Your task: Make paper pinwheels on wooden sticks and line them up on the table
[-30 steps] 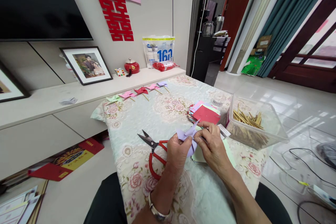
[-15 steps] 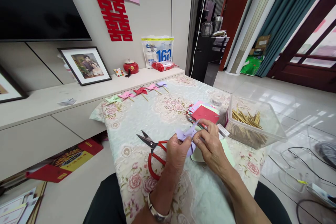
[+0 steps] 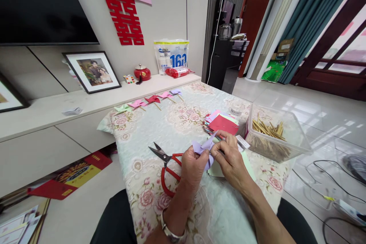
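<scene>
Four finished paper pinwheels (image 3: 148, 101) are counted in a row at the far left edge of the table; a fifth, a lilac pinwheel (image 3: 203, 148), is counted near. One pr of red-handled scissors (image 3: 167, 166) is seen, one stack of coloured paper squares (image 3: 223, 122), one clear plastic box (image 3: 276, 135) at right w/ many wooden sticks (image 3: 267, 129), too many to be counted. Two hands are seen.

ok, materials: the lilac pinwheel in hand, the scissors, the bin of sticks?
Lilac pinwheel: thin matte paper, creased folds. Scissors: dark metal blades, glossy red handles, likely plastic-coated. Bin: clear plastic, see-through walls. Sticks: pale wood or bamboo, can't tell which.
</scene>
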A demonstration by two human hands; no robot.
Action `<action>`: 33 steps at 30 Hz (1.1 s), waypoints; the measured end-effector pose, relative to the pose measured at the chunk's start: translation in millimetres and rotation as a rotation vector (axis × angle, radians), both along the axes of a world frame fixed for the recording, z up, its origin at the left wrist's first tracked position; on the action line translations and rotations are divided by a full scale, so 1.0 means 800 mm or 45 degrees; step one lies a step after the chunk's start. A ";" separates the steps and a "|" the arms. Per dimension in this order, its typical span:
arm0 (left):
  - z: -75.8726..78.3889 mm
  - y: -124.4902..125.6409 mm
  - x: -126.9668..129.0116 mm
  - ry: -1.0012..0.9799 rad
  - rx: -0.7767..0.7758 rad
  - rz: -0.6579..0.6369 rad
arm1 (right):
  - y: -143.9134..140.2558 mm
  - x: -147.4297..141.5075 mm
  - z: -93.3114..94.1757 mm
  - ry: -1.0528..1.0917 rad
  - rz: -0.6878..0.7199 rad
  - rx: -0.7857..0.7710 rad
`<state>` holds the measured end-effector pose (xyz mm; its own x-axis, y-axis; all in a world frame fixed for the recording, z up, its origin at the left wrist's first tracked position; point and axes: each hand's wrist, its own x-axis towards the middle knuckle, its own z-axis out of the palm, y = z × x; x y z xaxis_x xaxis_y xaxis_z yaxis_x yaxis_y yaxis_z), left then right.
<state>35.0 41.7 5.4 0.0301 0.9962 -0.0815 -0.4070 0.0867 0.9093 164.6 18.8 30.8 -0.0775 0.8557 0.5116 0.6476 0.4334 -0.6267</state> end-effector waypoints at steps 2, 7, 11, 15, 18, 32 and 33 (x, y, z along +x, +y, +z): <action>-0.002 0.000 0.001 -0.016 0.007 0.000 | 0.000 0.000 0.001 0.013 0.007 -0.008; 0.000 0.001 0.001 0.006 -0.004 0.017 | 0.000 0.001 0.001 0.022 0.014 -0.019; 0.003 0.000 0.001 0.006 -0.024 0.020 | 0.000 0.001 0.001 -0.013 0.001 -0.007; 0.004 -0.002 0.002 -0.015 -0.020 0.016 | -0.001 0.001 0.002 -0.071 -0.005 0.045; 0.003 -0.002 0.002 -0.058 -0.028 -0.001 | -0.001 0.001 0.003 -0.124 -0.001 0.100; 0.000 -0.002 0.001 -0.050 -0.054 -0.013 | 0.000 0.001 0.003 -0.158 -0.002 0.191; -0.001 -0.002 0.001 -0.043 -0.053 -0.009 | 0.001 0.000 0.002 -0.158 -0.003 0.196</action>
